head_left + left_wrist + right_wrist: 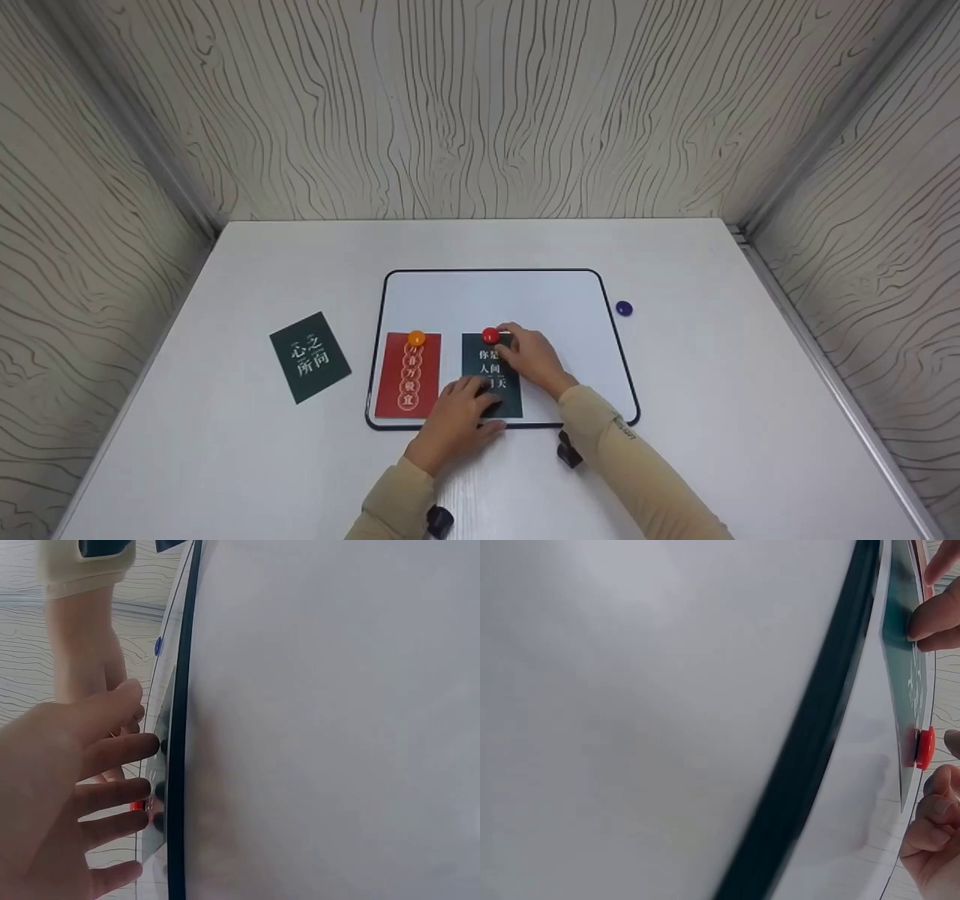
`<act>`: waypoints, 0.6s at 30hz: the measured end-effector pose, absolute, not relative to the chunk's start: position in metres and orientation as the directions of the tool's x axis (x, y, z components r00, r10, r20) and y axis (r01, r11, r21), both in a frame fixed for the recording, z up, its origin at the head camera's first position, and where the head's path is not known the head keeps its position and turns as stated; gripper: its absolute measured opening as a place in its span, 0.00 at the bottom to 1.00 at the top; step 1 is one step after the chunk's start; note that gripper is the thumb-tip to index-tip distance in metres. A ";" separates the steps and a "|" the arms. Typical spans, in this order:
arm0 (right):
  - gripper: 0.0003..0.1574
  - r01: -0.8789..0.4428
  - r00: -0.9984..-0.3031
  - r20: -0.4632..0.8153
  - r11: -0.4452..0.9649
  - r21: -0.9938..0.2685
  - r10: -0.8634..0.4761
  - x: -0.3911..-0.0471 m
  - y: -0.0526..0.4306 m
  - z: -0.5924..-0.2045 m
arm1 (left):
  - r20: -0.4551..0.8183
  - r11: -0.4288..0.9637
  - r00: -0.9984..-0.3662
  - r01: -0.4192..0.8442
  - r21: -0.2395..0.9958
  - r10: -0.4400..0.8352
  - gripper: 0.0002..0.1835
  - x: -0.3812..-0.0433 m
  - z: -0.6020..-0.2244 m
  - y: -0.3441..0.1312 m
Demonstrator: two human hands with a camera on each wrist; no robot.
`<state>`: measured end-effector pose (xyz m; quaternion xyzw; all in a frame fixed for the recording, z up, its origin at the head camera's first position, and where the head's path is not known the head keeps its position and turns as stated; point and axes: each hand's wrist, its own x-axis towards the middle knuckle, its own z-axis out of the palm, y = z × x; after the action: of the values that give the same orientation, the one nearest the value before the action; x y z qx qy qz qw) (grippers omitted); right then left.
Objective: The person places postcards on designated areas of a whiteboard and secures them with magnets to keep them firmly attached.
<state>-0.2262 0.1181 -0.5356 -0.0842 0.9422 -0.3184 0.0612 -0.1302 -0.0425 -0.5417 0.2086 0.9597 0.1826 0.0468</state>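
Observation:
A dark green card (pixel 471 358) with white characters lies on the whiteboard (pixel 525 300), with a round red magnet (pixel 490 335) at its top edge. My left hand (pixel 454 421) rests its spread fingertips on the lower part of this card, covering some characters. Beside the magnet is my right hand (pixel 535 358), index finger and thumb parted and bent around its right side. In the right wrist view the red magnet (pixel 925 748) sits against the card, with a small gap to the right fingers (pixel 932 821).
A red card (pixel 390 382) under an orange magnet (pixel 416 339) lies on the board's left part. Another green card (pixel 307 382) lies tilted on the table, left of the board. A dark blue magnet (pixel 624 308) lies just beyond the board's right edge.

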 end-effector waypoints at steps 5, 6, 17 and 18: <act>0.23 -0.108 -0.980 -0.070 0.787 -0.607 -0.188 -0.222 0.122 -0.535 | -0.014 0.842 -0.905 0.391 0.371 0.426 0.25 -0.131 -0.540 -0.043; 0.23 -0.102 -0.979 -0.077 0.787 -0.609 -0.187 -0.221 0.123 -0.535 | -0.012 0.841 -0.904 0.393 0.372 0.427 0.25 -0.131 -0.540 -0.044; 0.17 -0.146 -0.974 -0.043 0.762 -0.631 -0.222 -0.208 0.141 -0.532 | 0.027 0.828 -0.912 0.385 0.408 0.410 0.22 -0.131 -0.537 -0.058; 0.17 -0.145 -0.974 -0.043 0.761 -0.632 -0.221 -0.208 0.142 -0.532 | 0.028 0.826 -0.913 0.382 0.414 0.407 0.22 -0.131 -0.537 -0.058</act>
<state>-0.2077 0.1425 -0.5320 -0.0975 0.9367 -0.3315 0.0574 -0.1307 -0.0584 -0.5373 0.2065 0.9551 0.2102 0.0307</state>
